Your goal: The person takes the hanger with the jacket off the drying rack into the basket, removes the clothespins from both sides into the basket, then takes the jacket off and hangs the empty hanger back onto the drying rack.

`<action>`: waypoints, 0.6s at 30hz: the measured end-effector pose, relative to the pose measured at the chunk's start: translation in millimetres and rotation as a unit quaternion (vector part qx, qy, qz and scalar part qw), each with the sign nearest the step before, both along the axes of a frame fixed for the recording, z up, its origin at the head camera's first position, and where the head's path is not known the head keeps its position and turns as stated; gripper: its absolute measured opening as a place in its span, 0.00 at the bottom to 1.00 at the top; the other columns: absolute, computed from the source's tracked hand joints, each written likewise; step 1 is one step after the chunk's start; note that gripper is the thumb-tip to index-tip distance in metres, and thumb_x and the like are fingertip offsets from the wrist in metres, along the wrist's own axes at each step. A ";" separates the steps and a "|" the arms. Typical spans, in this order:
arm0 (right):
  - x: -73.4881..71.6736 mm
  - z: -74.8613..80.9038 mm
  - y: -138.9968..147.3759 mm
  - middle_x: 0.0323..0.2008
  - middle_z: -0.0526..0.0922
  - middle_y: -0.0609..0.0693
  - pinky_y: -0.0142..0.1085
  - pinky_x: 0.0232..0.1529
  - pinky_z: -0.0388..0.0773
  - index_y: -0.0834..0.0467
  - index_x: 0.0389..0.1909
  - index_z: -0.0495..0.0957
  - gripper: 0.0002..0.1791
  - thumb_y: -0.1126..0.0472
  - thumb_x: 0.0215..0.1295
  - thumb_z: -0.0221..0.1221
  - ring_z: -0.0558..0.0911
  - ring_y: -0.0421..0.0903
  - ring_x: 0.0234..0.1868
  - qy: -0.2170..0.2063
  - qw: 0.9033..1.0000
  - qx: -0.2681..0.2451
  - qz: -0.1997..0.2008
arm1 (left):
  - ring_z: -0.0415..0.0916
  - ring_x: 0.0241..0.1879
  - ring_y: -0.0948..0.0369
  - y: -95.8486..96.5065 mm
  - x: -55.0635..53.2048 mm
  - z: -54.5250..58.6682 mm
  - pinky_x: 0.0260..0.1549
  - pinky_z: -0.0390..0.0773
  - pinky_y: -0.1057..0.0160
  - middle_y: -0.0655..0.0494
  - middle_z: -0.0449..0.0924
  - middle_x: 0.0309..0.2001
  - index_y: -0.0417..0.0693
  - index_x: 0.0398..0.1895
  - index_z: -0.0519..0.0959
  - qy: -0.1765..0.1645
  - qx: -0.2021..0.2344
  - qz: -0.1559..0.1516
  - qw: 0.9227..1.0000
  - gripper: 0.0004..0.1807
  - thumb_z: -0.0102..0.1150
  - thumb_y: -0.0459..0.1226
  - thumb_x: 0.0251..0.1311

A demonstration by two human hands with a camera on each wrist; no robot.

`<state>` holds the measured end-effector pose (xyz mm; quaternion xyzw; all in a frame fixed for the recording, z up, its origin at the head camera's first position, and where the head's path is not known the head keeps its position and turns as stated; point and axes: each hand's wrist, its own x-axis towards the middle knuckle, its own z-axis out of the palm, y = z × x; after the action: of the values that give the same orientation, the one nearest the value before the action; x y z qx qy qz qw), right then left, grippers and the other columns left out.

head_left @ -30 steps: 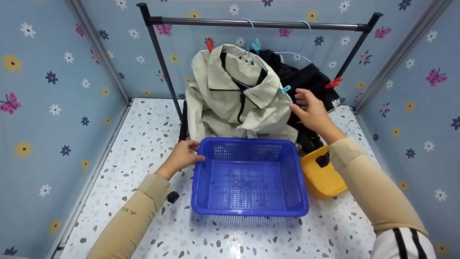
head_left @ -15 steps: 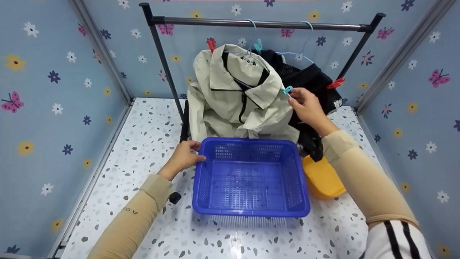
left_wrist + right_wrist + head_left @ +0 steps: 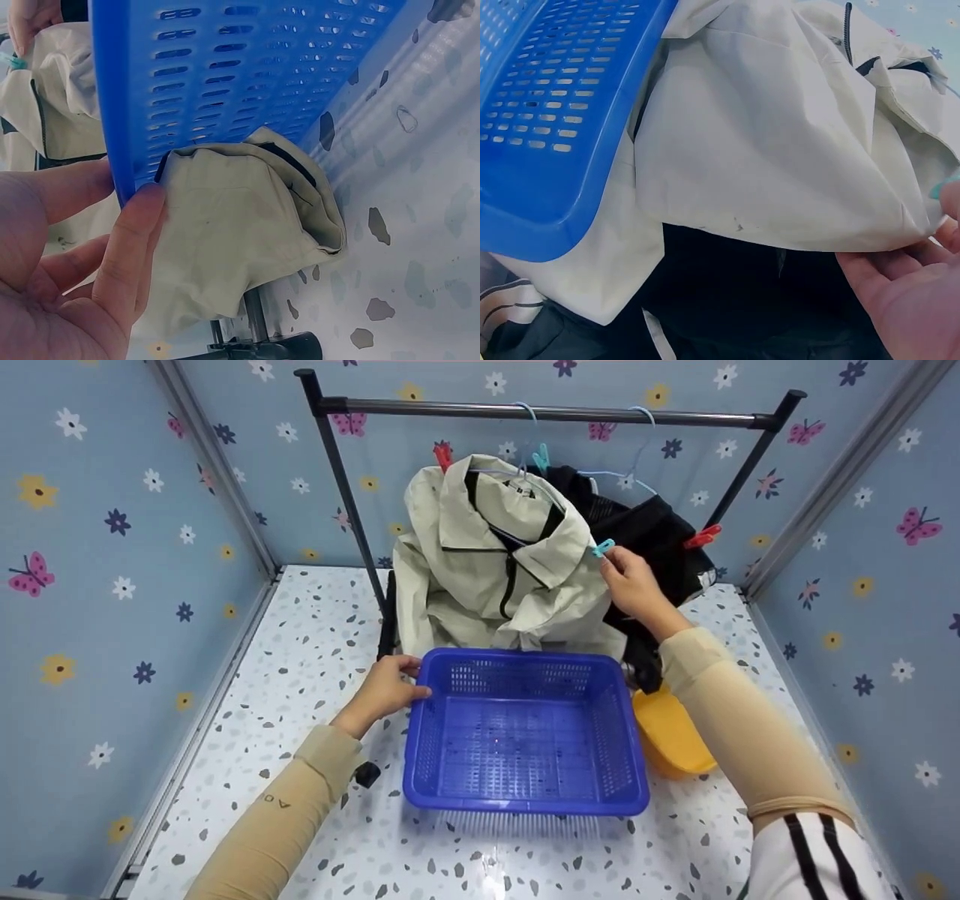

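A pale beige zip jacket (image 3: 480, 532) hangs on a light blue hanger, with a red clothespin (image 3: 443, 457) at its left shoulder. My right hand (image 3: 636, 585) pinches a turquoise clothespin (image 3: 603, 547) at the other shoulder. In the right wrist view, its fingers (image 3: 866, 281) touch the jacket's shoulder edge, and only a bit of that clothespin shows. A blue plastic basket (image 3: 525, 805) with nothing in it stands before the jacket. My left hand (image 3: 384, 688) grips its left rim, thumb inside and fingers outside. A jacket sleeve (image 3: 217, 225) hangs beside the basket wall.
A black garment (image 3: 652, 536) hangs behind on a second hanger, with a turquoise clothespin (image 3: 541, 457) and a red clothespin (image 3: 703, 537). Both hangers hook on a dark metal rack (image 3: 570, 413). A yellow container (image 3: 675, 735) stands right of the basket, partly under my right forearm.
My right hand has moved slightly left from beside the jacket's shoulder and taken hold of the turquoise clothespin. The left hand keeps its hold on the basket rim.
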<state>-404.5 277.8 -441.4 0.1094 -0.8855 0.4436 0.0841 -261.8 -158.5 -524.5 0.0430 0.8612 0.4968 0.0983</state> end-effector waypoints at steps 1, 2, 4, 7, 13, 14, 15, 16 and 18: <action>-5.8 -5.5 2.3 0.34 0.76 0.41 0.33 0.42 0.72 0.59 0.49 0.82 0.12 0.56 0.87 0.53 0.74 0.42 0.37 0.004 1.000 0.003 0.000 | 0.89 0.51 0.49 0.3 -0.1 0.0 0.45 0.95 0.59 0.28 0.87 0.61 0.27 0.69 0.81 -0.002 0.000 0.000 1.000 0.28 0.73 0.28 0.66; -10.0 -9.0 3.6 0.32 0.74 0.41 0.33 0.40 0.71 0.58 0.46 0.80 0.12 0.56 0.88 0.52 0.73 0.42 0.35 0.007 1.000 0.006 0.003 | 0.89 0.51 0.50 0.5 -0.1 0.2 0.45 0.95 0.59 0.28 0.87 0.61 0.27 0.69 0.81 -0.003 -0.001 0.000 1.000 0.28 0.73 0.28 0.66; -16.3 -13.7 4.4 0.30 0.70 0.42 0.34 0.36 0.69 0.56 0.40 0.77 0.12 0.57 0.87 0.51 0.71 0.43 0.32 0.016 1.000 0.004 0.007 | 0.89 0.50 0.51 0.6 -0.7 0.9 0.45 0.95 0.58 0.28 0.87 0.61 0.27 0.69 0.81 -0.004 -0.003 -0.001 1.000 0.28 0.73 0.28 0.66; -21.7 -16.8 3.7 0.28 0.67 0.43 0.35 0.34 0.68 0.55 0.36 0.73 0.13 0.58 0.87 0.51 0.69 0.44 0.30 0.026 1.000 0.002 0.011 | 0.89 0.48 0.52 0.4 -1.2 2.2 0.45 0.94 0.58 0.29 0.86 0.61 0.27 0.69 0.80 -0.004 -0.010 -0.002 1.000 0.28 0.73 0.29 0.66; -20.0 -16.2 -0.7 0.31 0.68 0.47 0.37 0.41 0.71 0.59 0.42 0.77 0.14 0.59 0.89 0.47 0.72 0.48 0.35 0.018 1.000 0.007 0.001 | 0.89 0.50 0.50 -0.1 -1.4 0.7 0.46 0.95 0.57 0.28 0.86 0.62 0.27 0.69 0.80 -0.009 -0.010 -0.003 1.000 0.29 0.73 0.28 0.67; -19.4 -16.3 -1.6 0.31 0.68 0.47 0.38 0.41 0.71 0.59 0.42 0.77 0.14 0.58 0.89 0.47 0.72 0.48 0.35 0.019 1.000 0.009 -0.002 | 0.89 0.50 0.50 -0.1 -1.2 0.5 0.46 0.95 0.57 0.28 0.86 0.62 0.27 0.69 0.80 -0.010 -0.008 -0.003 1.000 0.29 0.73 0.28 0.67; -19.3 -16.5 -2.4 0.31 0.68 0.47 0.38 0.41 0.70 0.60 0.42 0.76 0.15 0.58 0.90 0.47 0.72 0.48 0.34 0.021 1.000 0.010 -0.005 | 0.89 0.50 0.49 -0.1 -1.0 0.5 0.46 0.95 0.57 0.28 0.86 0.62 0.27 0.69 0.80 -0.011 -0.006 -0.003 1.000 0.29 0.73 0.28 0.67; -19.1 -16.9 -3.1 0.31 0.67 0.47 0.39 0.40 0.70 0.59 0.41 0.75 0.15 0.57 0.90 0.46 0.71 0.48 0.34 0.023 1.000 0.010 -0.008 | 0.90 0.49 0.49 0.2 -1.0 0.5 0.45 0.95 0.57 0.28 0.86 0.62 0.27 0.69 0.80 -0.009 -0.006 -0.003 1.000 0.29 0.73 0.28 0.66; -19.1 -18.0 -4.4 0.30 0.67 0.47 0.40 0.39 0.70 0.58 0.40 0.74 0.16 0.56 0.90 0.46 0.70 0.48 0.32 0.032 0.999 0.012 -0.014 | 0.90 0.49 0.49 0.5 -1.1 0.6 0.45 0.95 0.57 0.28 0.86 0.62 0.26 0.69 0.80 -0.008 -0.005 -0.003 1.000 0.28 0.73 0.28 0.66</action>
<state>-423.7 273.4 -459.4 0.1124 -0.8889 0.4284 0.1168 -262.9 -158.0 -523.8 0.0413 0.8630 0.4921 0.1065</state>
